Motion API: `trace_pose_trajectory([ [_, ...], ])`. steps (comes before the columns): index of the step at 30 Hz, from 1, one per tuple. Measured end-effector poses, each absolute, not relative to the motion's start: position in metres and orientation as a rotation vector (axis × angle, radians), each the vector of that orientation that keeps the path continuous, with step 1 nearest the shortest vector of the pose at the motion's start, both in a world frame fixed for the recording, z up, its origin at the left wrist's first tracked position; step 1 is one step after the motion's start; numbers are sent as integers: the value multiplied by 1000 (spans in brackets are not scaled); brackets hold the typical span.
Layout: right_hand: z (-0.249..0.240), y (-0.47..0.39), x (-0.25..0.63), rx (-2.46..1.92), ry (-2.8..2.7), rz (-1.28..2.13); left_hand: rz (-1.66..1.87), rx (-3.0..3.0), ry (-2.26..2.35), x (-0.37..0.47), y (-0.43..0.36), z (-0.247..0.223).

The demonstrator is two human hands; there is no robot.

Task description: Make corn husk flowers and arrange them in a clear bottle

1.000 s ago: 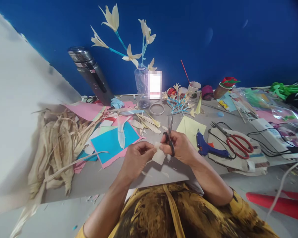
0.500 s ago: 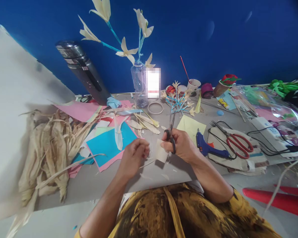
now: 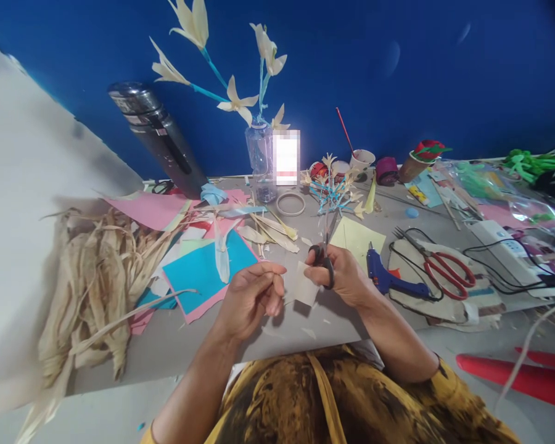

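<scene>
My right hand (image 3: 345, 276) grips black-handled scissors (image 3: 328, 232), blades pointing away from me. A small cream rectangular piece (image 3: 305, 288), paper or husk, is pinched by the same hand under the handles. Left of it, my left hand (image 3: 254, 293) is closed with thumb and fingertips together; whatever they hold is too small to make out. Cream husk pieces (image 3: 272, 231) lie beyond the hands. Past the scissors' tips sits a cluster of small cream flowers on blue stems (image 3: 332, 194). A pale yellow sheet (image 3: 358, 239) lies beside the right hand.
Dried husks (image 3: 81, 296) and blue paper (image 3: 203, 268) lie left. A flask (image 3: 161, 139), plastic bottle with flowers (image 3: 260, 160) and tape roll (image 3: 291, 204) stand behind. To the right are a blue glue gun (image 3: 398, 280), red-handled pliers (image 3: 448, 274) and a power strip (image 3: 499, 240).
My left hand has turned, its palm side now more visible and its fingertips raised together. My right hand still holds the scissors and cream piece, with the view shifted slightly.
</scene>
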State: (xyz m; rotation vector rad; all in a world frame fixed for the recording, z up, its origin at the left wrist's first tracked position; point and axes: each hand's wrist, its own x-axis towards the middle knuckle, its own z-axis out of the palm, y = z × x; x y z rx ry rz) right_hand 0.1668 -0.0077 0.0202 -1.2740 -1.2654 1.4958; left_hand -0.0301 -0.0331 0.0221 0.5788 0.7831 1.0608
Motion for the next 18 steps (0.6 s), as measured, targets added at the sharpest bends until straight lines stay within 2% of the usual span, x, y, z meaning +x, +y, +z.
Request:
trace_pose_trajectory([
  [8, 19, -10, 167, -1235, -1232, 1536, 968, 761, 750, -36, -40, 16],
  [18, 24, -7, 160, -1183, -1252, 1586, 954, 1089, 1104, -22, -41, 26],
])
